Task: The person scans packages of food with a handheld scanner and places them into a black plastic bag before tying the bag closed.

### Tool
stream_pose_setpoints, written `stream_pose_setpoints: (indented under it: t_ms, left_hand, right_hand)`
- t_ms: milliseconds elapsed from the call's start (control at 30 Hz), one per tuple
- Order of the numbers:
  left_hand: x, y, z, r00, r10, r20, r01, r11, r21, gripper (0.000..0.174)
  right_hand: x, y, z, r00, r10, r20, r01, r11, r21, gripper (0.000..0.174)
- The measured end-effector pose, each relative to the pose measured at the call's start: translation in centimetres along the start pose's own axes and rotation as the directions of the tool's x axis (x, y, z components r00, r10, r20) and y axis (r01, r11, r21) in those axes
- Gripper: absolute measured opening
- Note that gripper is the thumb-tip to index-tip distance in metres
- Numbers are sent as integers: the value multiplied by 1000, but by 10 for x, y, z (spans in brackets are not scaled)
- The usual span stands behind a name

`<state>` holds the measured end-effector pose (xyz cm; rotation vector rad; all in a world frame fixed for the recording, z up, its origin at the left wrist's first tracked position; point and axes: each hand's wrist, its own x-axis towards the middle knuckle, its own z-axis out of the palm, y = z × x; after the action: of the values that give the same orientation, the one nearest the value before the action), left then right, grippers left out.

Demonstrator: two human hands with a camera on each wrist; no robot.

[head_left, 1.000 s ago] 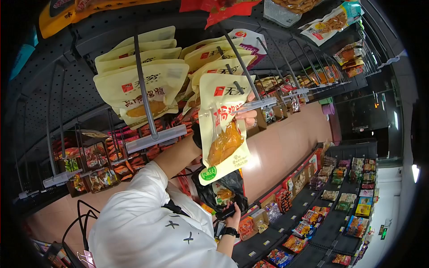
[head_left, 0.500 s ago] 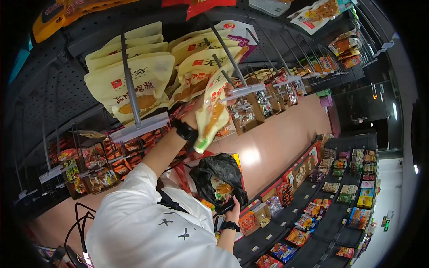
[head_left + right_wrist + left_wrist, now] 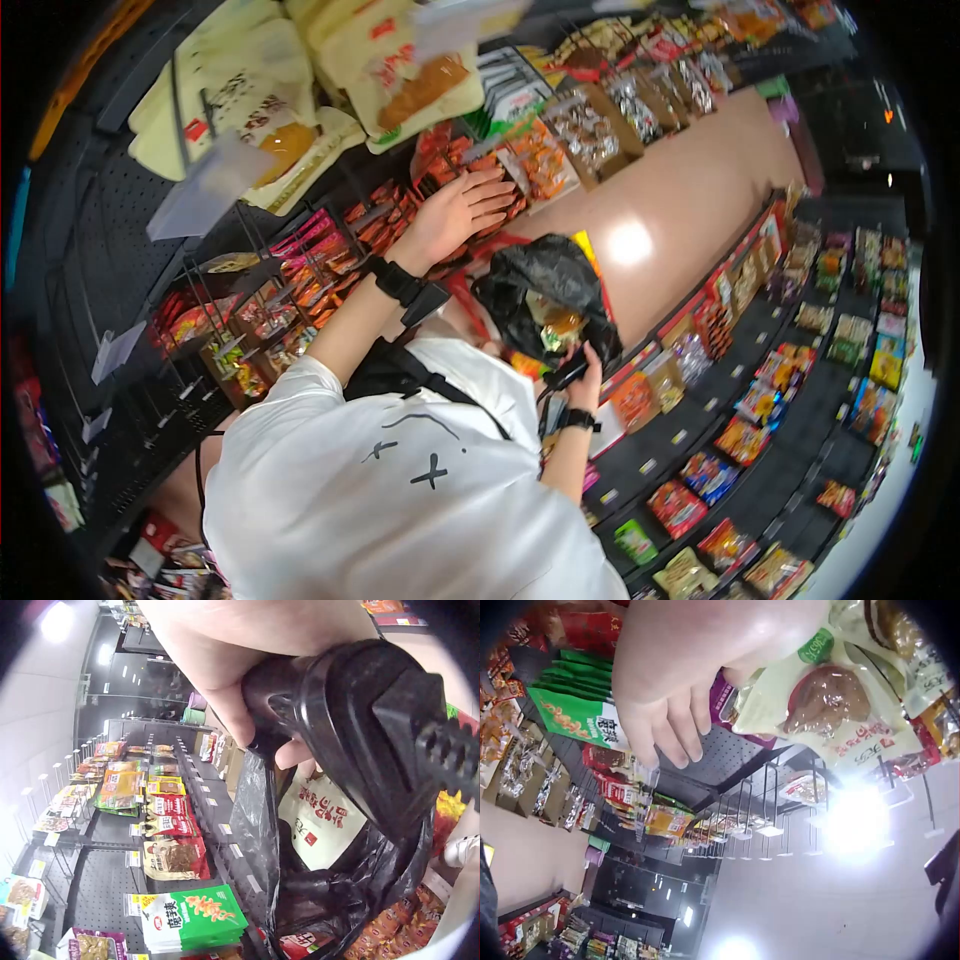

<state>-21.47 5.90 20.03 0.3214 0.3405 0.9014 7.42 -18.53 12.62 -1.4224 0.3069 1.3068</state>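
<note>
My left hand (image 3: pixel 455 220) reaches out with its fingers straight and holds nothing. It is just below a cream packet of brown meat (image 3: pixel 415 85) that hangs from a hook. In the left wrist view, a hanging cream packet (image 3: pixel 840 705) is close to the right of the hand. Lower down, my right hand (image 3: pixel 590 372) grips a black corded handheld device (image 3: pixel 360 720), shaped like a barcode scanner. A black plastic bag (image 3: pixel 525 270) hangs gaping at that hand. Inside it lies another cream packet (image 3: pixel 322 817) with red lettering.
More cream packets (image 3: pixel 235 90) hang to the left, behind a clear tag holder (image 3: pixel 205 190). Red snack packs (image 3: pixel 385 215) and boxes of wrapped snacks (image 3: pixel 590 130) line the rack below. Across the pinkish floor (image 3: pixel 690 200) stands a dark sloped shelf (image 3: pixel 700 430) of snack bags.
Earlier my left hand held a cream packet at a hook's end, then tilted it. Now the hand is off it and lower. The head view has swung downward. My right hand keeps its grip.
</note>
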Motion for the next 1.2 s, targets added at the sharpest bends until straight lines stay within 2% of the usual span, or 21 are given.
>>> stream_pose_setpoints:
  t_ms: [100, 167, 200, 233, 300, 367, 400, 433, 500, 567, 633, 667, 700, 733, 767, 800, 833, 900, 1033, 1100, 1200]
  left_hand:
    - [3, -22, 13, 991, -110, 77, 105, 992, 67, 46]
    - [9, -41, 22, 986, -166, 24, 132, 853, 505, 40]
    - [16, -55, 23, 976, -217, -34, 189, 748, 636, 34]
    - [20, -72, 18, 967, -254, -22, 208, 738, 642, 34]
    - [27, -112, -3, 946, -301, 119, -46, 237, 970, 28]
    - [23, -147, -7, 909, -386, 159, -266, -242, 933, 23]
    - [20, -167, -18, 881, -451, 143, -313, -329, 891, 20]
    - [18, -189, -36, 825, -525, 209, -431, -344, 834, 16]
    - [8, -216, -45, 773, -523, 358, -579, -354, 734, 16]
    - [6, -240, -49, 745, -575, 339, -608, -376, 699, 16]
    - [4, -265, -61, 881, -451, 141, -382, -504, 775, 12]
    - [6, -273, -71, 919, -369, 139, -301, -430, 851, 18]
    - [11, -284, -84, 914, -381, 139, -309, -432, 847, 18]
    - [19, -293, -96, 959, -268, -97, -22, -410, 912, 21]
    - [26, -299, -106, 926, -163, -341, 268, -355, 896, 23]
    - [33, -297, -118, 768, -302, -565, 597, 18, 802, 29]
    - [35, -286, -96, 642, -374, -670, 761, 203, 616, 29]
    - [40, -279, -96, 605, -420, -677, 796, 352, 493, 29]
    - [46, -270, -87, 492, -538, -684, 870, 318, 376, 32]
    - [44, -274, -81, 478, -543, -691, 878, 281, 387, 32]
    - [42, -284, -79, 414, -599, -685, 910, 281, 304, 33]
  right_hand:
    - [4, -2, -8, 999, 25, 31, -25, 1000, 18, 17]
    - [2, -5, -8, 999, 21, -31, -19, 999, 37, 17]
    - [12, -2, -22, 1000, 18, 2, -18, 998, 68, 18]
    - [16, -1, -28, 1000, 13, 22, -15, 996, 87, 20]
    - [22, 0, -39, 1000, 5, -21, -4, 999, 34, 25]
    - [17, -1, -43, 999, -51, -19, 51, 998, -34, 28]
    - [14, -2, -44, 996, -76, -38, 73, 994, -78, 28]
    - [11, -4, -44, 993, -101, -55, 93, 988, -124, 28]
    - [13, -4, -50, 990, -117, -73, 103, 979, -177, 29]
    - [14, -2, -59, 990, -126, -66, 112, 976, -188, 29]
    - [13, -5, -63, 992, -105, -72, 92, 981, -170, 32]
    - [13, -5, -67, 992, -101, -70, 89, 983, -160, 32]
    - [11, -6, -68, 993, -96, -67, 85, 985, -149, 32]
    - [12, -7, -69, 993, -94, -73, 83, 987, -134, 32]
    - [14, -7, -71, 994, -93, -54, 83, 983, -167, 31]
    - [16, -6, -73, 995, -91, -35, 83, 977, -198, 29]
    - [20, -5, -75, 995, -88, -41, 79, 980, -183, 29]
    - [25, -5, -75, 989, -142, 39, 147, 952, -270, 27]
    - [34, -5, -68, 987, -125, 99, 150, 941, -304, 26]
    - [47, 4, -70, 988, -104, 117, 133, 951, -278, 28]
    - [61, 14, -72, 992, -46, 117, 88, 920, -383, 33]
